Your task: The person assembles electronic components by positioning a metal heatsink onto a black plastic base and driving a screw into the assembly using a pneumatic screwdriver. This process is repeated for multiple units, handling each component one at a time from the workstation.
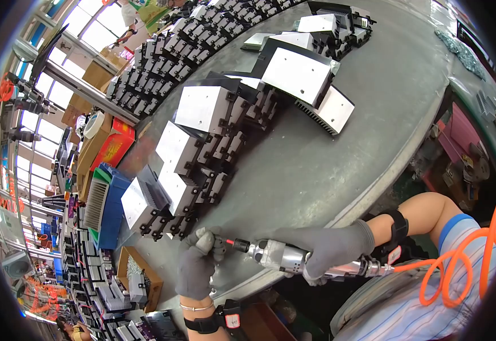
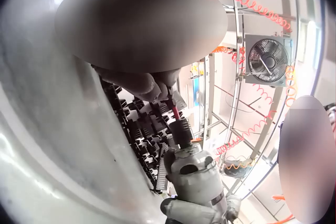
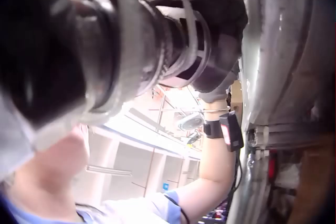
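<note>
A silver air screwdriver (image 1: 282, 257) lies across my front, its bit pointing left. My grey-gloved right hand (image 1: 339, 250) grips its body, and an orange coiled hose leaves its back end. My left hand (image 1: 196, 264), gloved in grey too, pinches the tip of the red-banded bit (image 1: 233, 243). In the left wrist view, the bit (image 2: 175, 111) runs from the black chuck (image 2: 181, 132) up to the left fingertips (image 2: 153, 94); any small part at the tip is hidden by them. The tool's body (image 3: 157, 40) fills much of the right wrist view.
Just beyond my left hand stand stacked finned metal housings (image 1: 179, 190) with white faces. More housings (image 1: 296, 77) lie farther back on the grey table (image 1: 316, 170). At left are a blue bin (image 1: 111, 216) and a cardboard box (image 1: 156, 281). The orange hose (image 1: 430, 273) loops at right.
</note>
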`<move>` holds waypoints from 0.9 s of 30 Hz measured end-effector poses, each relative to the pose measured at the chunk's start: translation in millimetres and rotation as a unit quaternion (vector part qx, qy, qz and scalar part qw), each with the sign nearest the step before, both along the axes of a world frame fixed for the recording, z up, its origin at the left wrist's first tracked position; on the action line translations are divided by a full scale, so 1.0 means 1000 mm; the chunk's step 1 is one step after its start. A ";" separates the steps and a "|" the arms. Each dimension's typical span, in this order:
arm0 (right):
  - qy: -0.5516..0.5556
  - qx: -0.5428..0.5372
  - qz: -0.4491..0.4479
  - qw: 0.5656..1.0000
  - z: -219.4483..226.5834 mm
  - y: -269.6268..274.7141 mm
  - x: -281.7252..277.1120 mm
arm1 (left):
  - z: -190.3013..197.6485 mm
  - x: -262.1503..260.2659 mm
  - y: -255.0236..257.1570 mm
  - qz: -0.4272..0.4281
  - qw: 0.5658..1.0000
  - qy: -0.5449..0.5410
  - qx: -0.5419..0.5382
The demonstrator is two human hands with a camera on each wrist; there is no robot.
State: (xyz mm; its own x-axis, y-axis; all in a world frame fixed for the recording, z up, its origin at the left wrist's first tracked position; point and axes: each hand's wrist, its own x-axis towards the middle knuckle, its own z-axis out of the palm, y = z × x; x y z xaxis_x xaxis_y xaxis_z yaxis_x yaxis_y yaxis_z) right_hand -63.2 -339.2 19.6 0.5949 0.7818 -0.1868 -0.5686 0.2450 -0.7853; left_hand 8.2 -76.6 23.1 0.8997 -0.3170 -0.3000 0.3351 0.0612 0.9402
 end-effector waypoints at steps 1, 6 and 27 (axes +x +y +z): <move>-0.099 -0.107 -0.008 0.989 0.003 0.001 0.001 | 0.002 0.000 -0.001 -0.001 0.999 0.014 0.039; 0.032 0.024 0.027 0.999 -0.007 -0.007 0.002 | -0.003 -0.002 0.003 -0.002 0.999 0.049 0.019; 0.063 0.000 -0.112 0.992 -0.004 0.010 0.024 | -0.008 0.015 -0.056 0.245 0.952 -0.057 0.176</move>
State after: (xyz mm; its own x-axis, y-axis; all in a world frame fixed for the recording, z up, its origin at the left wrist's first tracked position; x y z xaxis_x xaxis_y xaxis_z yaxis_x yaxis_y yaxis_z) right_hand -39.0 -328.9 15.7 0.7252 0.6333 -0.2702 -0.5935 0.3760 -0.7117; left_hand 23.2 -132.1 15.3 0.9470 0.2502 -0.2013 0.2413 -0.1411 0.9601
